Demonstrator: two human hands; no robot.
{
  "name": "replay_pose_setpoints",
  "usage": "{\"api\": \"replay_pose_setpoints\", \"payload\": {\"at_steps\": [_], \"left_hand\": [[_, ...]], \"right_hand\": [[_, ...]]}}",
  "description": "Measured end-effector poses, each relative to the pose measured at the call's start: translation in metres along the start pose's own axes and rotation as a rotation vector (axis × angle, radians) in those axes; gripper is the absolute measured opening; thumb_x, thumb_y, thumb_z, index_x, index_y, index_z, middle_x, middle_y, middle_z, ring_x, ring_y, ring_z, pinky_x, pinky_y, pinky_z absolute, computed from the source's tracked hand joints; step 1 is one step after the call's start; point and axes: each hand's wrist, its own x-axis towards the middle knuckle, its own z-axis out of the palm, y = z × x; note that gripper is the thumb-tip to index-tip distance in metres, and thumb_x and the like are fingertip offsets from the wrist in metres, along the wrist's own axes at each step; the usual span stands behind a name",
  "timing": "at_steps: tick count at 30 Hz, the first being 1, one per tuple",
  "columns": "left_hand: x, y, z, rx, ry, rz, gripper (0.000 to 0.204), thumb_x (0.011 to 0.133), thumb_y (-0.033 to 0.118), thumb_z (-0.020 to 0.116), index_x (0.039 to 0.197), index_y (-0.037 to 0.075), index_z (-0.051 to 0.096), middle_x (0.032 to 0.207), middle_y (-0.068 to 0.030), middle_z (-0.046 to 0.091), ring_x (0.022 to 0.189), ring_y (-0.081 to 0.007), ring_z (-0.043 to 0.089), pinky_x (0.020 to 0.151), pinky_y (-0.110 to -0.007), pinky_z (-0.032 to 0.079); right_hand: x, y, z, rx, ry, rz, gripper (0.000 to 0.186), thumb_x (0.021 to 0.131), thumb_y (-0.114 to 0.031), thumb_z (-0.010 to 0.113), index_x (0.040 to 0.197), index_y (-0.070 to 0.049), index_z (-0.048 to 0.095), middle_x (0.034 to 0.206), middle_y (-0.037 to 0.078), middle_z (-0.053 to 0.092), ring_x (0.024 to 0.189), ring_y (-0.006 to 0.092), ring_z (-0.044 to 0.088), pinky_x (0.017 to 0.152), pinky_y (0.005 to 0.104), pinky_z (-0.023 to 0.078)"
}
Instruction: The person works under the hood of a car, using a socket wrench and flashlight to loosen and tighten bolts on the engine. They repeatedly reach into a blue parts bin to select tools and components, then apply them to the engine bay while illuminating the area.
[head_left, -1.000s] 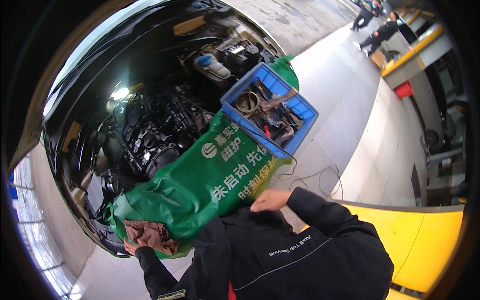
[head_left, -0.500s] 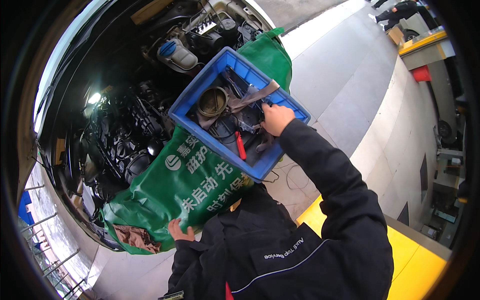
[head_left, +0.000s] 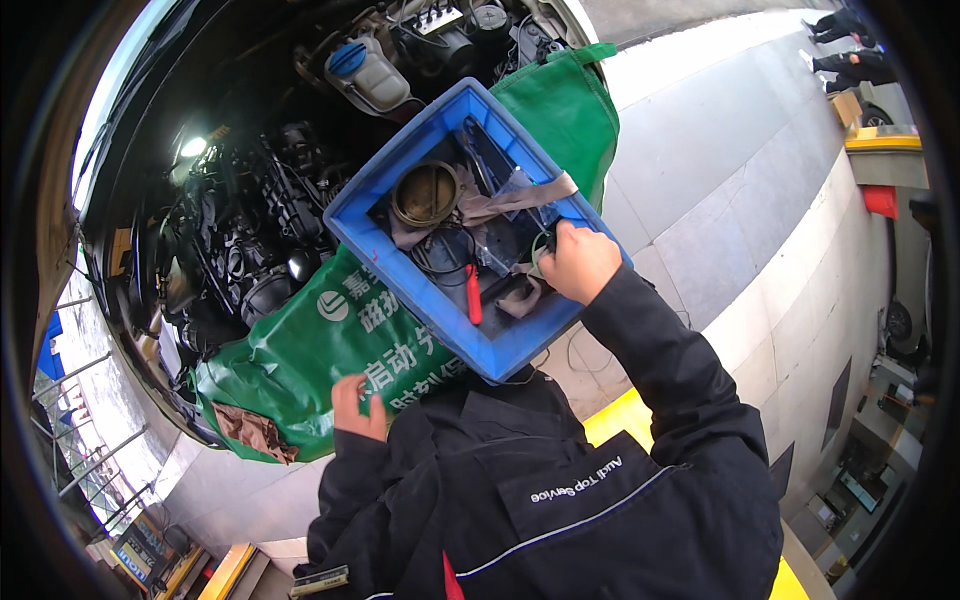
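Observation:
A blue plastic bin (head_left: pixel 500 352) rests over the green cover (head_left: pixel 270 375) at the front of a car's engine bay. My right hand (head_left: pixel 585 262) reaches over the bin's right side, fingers curled together at its contents; whatever they pinch is hidden, with a thin dark and greenish piece showing beside the fingertips. Inside lie a round metal tin (head_left: pixel 425 194), a red-handled tool (head_left: pixel 474 295), a brownish-grey cloth strip (head_left: pixel 515 200) and clear plastic bags. My left hand (head_left: pixel 358 408) hangs empty at the cover's near edge, thumb and fingers apart.
Left of the bin lies the exposed engine (head_left: pixel 250 250), lit by a small lamp (head_left: pixel 193 147). A white reservoir (head_left: pixel 378 85) with a blue cap stands behind the bin. Brown cloth (head_left: pixel 252 432) shows at the cover's lower left. Other people (head_left: pixel 850 65) are far off right.
The view has shifted a little. My left hand has come up toward the cover's printed area. My right hand stays in the bin, now lower over its contents.

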Motion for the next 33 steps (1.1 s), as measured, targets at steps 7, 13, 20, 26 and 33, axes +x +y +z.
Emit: {"api": "replay_pose_setpoints", "payload": {"at_steps": [7,13,20,26,33], "left_hand": [[0.12,0.157,0.07,0.281,-0.259,0.615,0.039,0.087,0.014,0.071,0.123,0.004,0.064,0.119,-0.0131,0.064,0.103,-0.0342,0.065,0.087,-0.043,0.054],[0.18,0.167,0.161,0.666,-0.048,0.763,0.025,0.088,0.018,0.064,0.113,0.016,0.068,0.114,-0.009,0.062,0.096,-0.0296,0.065,0.071,-0.044,0.055],[0.181,0.158,0.165,0.657,-0.255,0.899,0.008,0.085,0.015,0.065,0.091,0.012,0.067,0.088,-0.0083,0.068,0.083,-0.0286,0.069,0.071,-0.042,0.057],[0.134,0.174,0.124,0.438,-0.716,0.738,0.011,0.084,0.008,0.061,0.092,0.005,0.068,0.096,-0.0144,0.071,0.094,-0.0378,0.069,0.081,-0.048,0.056],[0.137,0.173,0.113,0.433,-0.806,0.616,0.023,0.081,0.011,0.061,0.096,0.004,0.076,0.1,-0.0196,0.072,0.098,-0.0422,0.069,0.089,-0.05,0.056]], "right_hand": [[-0.019,0.015,-0.006,-0.012,0.049,-0.095,0.034,0.083,-0.016,0.066,0.115,-0.006,0.057,0.082,0.018,0.07,0.074,0.0427,0.07,0.066,0.0533,0.057],[-0.024,0.022,0.005,-0.022,0.008,-0.172,0.045,0.085,-0.014,0.068,0.128,-0.006,0.057,0.092,0.019,0.068,0.079,0.0405,0.071,0.071,0.0511,0.058],[-0.04,0.029,0.0,-0.033,0.032,-0.335,0.051,0.084,-0.018,0.074,0.131,-0.009,0.059,0.094,0.014,0.064,0.084,0.0352,0.069,0.075,0.0444,0.056],[-0.041,0.029,-0.002,-0.096,0.065,-0.383,0.019,0.079,-0.008,0.069,0.098,-0.007,0.065,0.09,0.012,0.061,0.08,0.033,0.068,0.071,0.0446,0.055],[-0.043,0.026,-0.041,0.116,0.212,-0.328,0.011,0.083,-0.005,0.068,0.093,-0.006,0.066,0.079,0.014,0.065,0.072,0.0326,0.068,0.064,0.0425,0.054]]}}
